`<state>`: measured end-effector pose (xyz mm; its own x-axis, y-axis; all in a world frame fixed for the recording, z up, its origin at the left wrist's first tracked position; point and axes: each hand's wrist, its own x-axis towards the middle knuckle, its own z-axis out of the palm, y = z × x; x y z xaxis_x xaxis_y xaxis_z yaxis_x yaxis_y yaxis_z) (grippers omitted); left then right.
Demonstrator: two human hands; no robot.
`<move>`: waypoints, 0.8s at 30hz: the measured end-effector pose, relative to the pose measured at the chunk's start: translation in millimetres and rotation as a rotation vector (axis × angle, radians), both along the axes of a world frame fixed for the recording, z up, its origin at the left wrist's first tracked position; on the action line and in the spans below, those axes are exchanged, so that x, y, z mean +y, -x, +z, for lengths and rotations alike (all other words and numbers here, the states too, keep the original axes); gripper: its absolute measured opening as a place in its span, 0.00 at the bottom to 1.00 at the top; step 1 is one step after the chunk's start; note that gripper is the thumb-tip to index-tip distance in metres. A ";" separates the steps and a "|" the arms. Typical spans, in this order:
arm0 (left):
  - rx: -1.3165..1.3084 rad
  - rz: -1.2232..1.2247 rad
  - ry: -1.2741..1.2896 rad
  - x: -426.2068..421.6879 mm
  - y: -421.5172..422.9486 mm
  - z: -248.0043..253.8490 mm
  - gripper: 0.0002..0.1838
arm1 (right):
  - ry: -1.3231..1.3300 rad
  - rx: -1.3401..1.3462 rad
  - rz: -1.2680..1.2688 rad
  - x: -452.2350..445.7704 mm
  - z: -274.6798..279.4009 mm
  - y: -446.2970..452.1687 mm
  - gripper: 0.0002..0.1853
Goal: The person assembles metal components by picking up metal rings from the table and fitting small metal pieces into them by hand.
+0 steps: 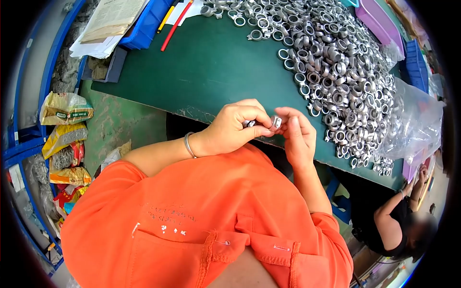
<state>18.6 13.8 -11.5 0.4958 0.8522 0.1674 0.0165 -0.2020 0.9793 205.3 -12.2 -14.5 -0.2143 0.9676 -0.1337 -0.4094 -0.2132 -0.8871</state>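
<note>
My left hand [235, 124], with a metal bangle on its wrist, is closed in a pinch near the table's front edge. A small silvery metal ring clamp [276, 123] sits between its fingertips and those of my right hand [298, 137]. The right thumb and fingers are closed on the clamp's other side. Another small dark metal piece [249, 124] shows under the curled left fingers; its kind is unclear. To the right, a large heap of similar metal ring clamps [336, 72] covers much of the table.
The green table [192, 62] carries a red pen [176, 26], a yellow pencil [166, 17] and a blue bin [152, 24] with papers. A clear plastic bag [415, 122] lies beside the heap. Sacks [66, 109] line the left shelving. Another person [389, 223] sits at right.
</note>
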 end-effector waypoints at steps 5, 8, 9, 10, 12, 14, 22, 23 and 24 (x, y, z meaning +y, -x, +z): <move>-0.488 0.029 0.917 -1.5 0.8 -6.2 0.12 | -0.783 -0.653 -0.069 6.3 1.9 10.2 0.15; -0.772 -0.010 1.293 3.0 0.5 -5.6 0.06 | -0.981 -0.793 0.022 15.7 21.1 17.4 0.11; -0.666 0.002 1.239 1.2 1.5 -10.9 0.06 | -1.000 -0.964 -0.067 22.5 15.5 12.8 0.10; -0.563 0.015 1.182 -0.6 2.7 -13.5 0.06 | -1.015 -1.132 -0.159 30.4 6.7 5.5 0.10; -0.531 -0.004 1.174 -0.2 2.9 -10.1 0.05 | -0.897 -1.454 -0.410 49.4 -0.8 -3.9 0.10; -0.488 0.031 1.125 -1.2 2.2 -9.9 0.04 | -0.794 -1.658 -0.452 62.9 -9.5 -11.9 0.10; -0.469 0.086 1.044 -2.0 4.5 -5.4 0.07 | -0.423 -0.683 -0.069 35.2 -2.2 5.9 0.06; -0.479 0.085 1.040 -1.0 4.3 -2.8 0.07 | -0.399 -0.584 -0.052 30.2 -6.1 8.1 0.06; -0.488 0.082 1.035 -0.4 3.7 -0.1 0.08 | -0.375 -0.486 -0.037 26.2 -9.7 9.8 0.06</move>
